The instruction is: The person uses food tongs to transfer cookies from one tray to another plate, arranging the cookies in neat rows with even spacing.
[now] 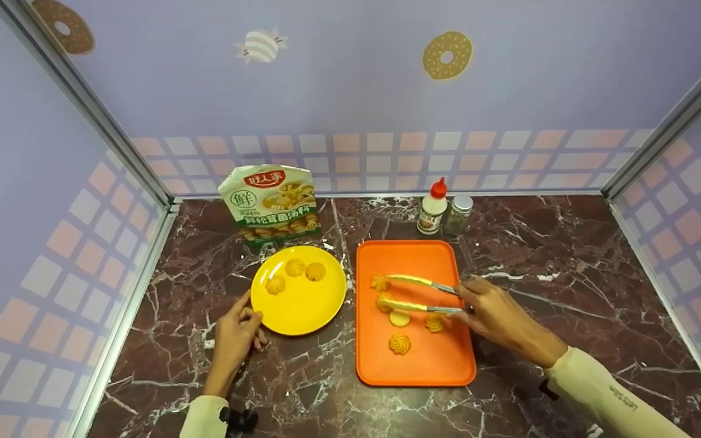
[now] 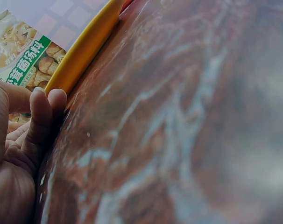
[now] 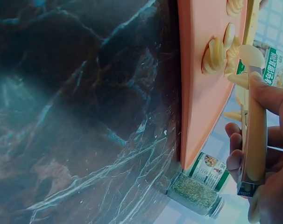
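Note:
My left hand [image 1: 236,331] holds the near-left rim of a round yellow plate [image 1: 302,313], thumb and fingers at its edge [image 2: 88,46]. Three small cookies [image 1: 275,285] lie on the plate. In my right hand [image 1: 499,316] is a pair of tongs [image 1: 435,309] with yellow tips and metal handles [image 3: 254,135]. The tongs' arms are spread apart over an orange tray [image 1: 411,371]. One tip is beside the upper-left cookie [image 1: 380,282], the other at the cookie below it [image 1: 383,302]. A swirled cookie [image 1: 399,344], a round pale one [image 1: 399,318] and another swirled one [image 1: 434,323] lie nearby.
A soup-seasoning bag [image 1: 271,204] stands behind the plate. Behind the tray are a red-capped squeeze bottle [image 1: 432,210] and a glass jar of dried herbs [image 1: 459,216]. Patterned walls [image 1: 362,91] enclose the marbled tabletop [image 1: 302,389] at the back and sides.

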The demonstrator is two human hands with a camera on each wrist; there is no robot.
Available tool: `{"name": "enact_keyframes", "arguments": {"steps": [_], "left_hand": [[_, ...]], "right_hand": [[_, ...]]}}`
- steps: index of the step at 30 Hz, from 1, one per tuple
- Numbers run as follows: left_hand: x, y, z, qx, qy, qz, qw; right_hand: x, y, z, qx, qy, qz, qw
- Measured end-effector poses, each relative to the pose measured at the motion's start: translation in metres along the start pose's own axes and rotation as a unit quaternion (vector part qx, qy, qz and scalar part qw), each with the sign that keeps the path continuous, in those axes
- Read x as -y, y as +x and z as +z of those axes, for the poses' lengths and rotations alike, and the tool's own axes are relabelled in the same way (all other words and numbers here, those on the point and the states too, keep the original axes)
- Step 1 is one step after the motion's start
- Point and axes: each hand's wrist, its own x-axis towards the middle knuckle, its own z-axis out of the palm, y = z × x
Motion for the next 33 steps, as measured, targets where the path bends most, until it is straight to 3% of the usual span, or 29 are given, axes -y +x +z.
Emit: {"name": "enact_keyframes", "arguments": {"steps": [17,33], "left_hand": [[0.001,0.000,-0.001,-0.001,0.008,0.003,1.0000],[0.001,0.001,0.001,-0.009,0.011,-0.001,0.9999]], "right_hand": [[0.004,0.003,-0.014,0.063,-0.013,-0.004,0.998],[0.014,0.024,-0.024,0.140,0.021,0.051,0.989]]}}
